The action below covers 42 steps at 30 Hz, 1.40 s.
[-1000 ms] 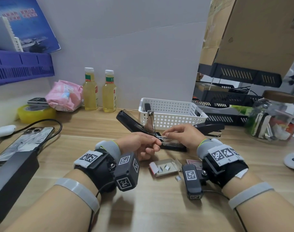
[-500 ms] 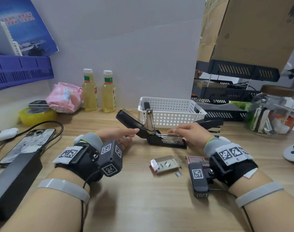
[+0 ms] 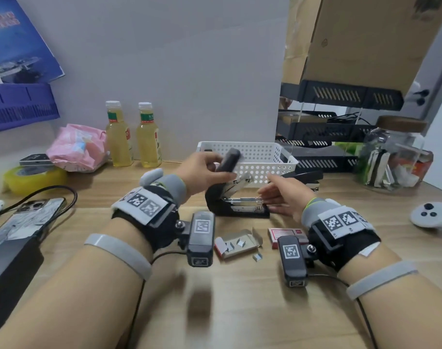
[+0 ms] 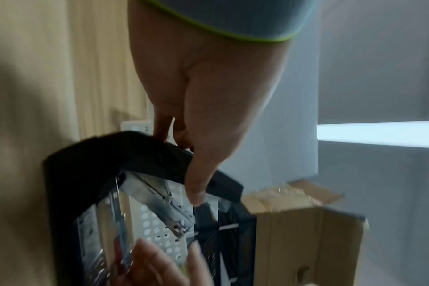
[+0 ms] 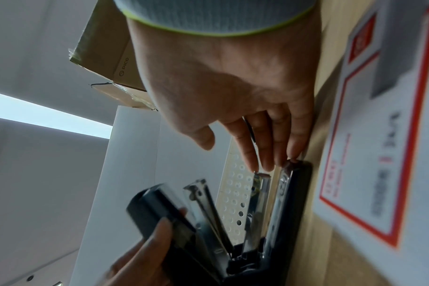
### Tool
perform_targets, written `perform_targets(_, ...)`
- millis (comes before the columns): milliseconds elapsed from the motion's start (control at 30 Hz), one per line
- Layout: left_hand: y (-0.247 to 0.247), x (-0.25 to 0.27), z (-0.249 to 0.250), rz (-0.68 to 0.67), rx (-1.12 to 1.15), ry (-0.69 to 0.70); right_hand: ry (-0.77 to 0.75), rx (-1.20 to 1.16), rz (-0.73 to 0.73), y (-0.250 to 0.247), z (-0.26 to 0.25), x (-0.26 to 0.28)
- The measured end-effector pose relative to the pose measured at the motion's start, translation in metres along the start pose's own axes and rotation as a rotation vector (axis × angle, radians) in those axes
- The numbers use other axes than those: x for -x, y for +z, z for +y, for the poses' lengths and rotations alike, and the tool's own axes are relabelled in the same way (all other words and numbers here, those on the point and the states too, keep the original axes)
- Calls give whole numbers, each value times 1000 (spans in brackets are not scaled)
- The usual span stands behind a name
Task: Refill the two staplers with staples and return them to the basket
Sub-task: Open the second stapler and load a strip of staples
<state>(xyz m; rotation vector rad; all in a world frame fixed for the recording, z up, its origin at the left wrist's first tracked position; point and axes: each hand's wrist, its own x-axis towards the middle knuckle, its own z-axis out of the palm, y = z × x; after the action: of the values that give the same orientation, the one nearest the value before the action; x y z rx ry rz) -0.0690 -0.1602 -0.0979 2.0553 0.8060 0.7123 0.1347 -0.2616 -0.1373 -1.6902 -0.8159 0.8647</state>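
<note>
A black stapler stands on the wooden desk in front of the white basket, its metal magazine exposed. My left hand grips the raised black top cover, which is tilted up over the base; the wrist view shows my thumb on the cover. My right hand rests with straight fingers against the front end of the stapler. A second black stapler lies shut beside the basket. An open staple box, loose staples and a red staple box lie near me.
Two yellow bottles, a pink packet and a tape roll stand at the back left. A phone with cable lies left. A glass jar, black tray rack and white controller are on the right.
My left hand moved up and right, swinging the stapler's cover from laid back at the left to raised over the base. My right hand stays at the stapler's front end.
</note>
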Motion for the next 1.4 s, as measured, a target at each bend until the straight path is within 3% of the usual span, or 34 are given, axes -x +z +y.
perform_targets(133, 28, -11, 25, -80, -474, 34, 56, -33, -10, -4, -2, 0)
perform_targets(267, 39, -14, 33, -120, -663, 1, 23, 19, -53, -2, 0, 2)
perform_targets(500, 55, -15, 31, -215, -728, -4, -61, 78, -90, 2, 1, 2)
perform_targets(700, 38, 4, 44, -176, -564, -4, -57, 48, -61, 3, 1, 4)
perform_targets(800, 30, 20, 37, -446, -382, -47, -25, 17, -31, 5, -1, 5)
perform_targets(867, 31, 30, 33, -636, -374, -41, -20, 9, -29, 5, -2, 7)
perform_targets(933, 33, 35, 29, -689, -429, -15, -22, 1, -30, 6, -2, 8)
perform_targets(1267, 16, 29, 13, -604, -159, -38, -11, 5, -31, 5, -1, 6)
perform_targets(1333, 10, 27, 11, -498, -62, -37, -6, 16, -36, 4, -1, 5)
perform_targets(1400, 8, 26, 7, -263, 0, 0, 0, 28, -42, 3, -2, 5)
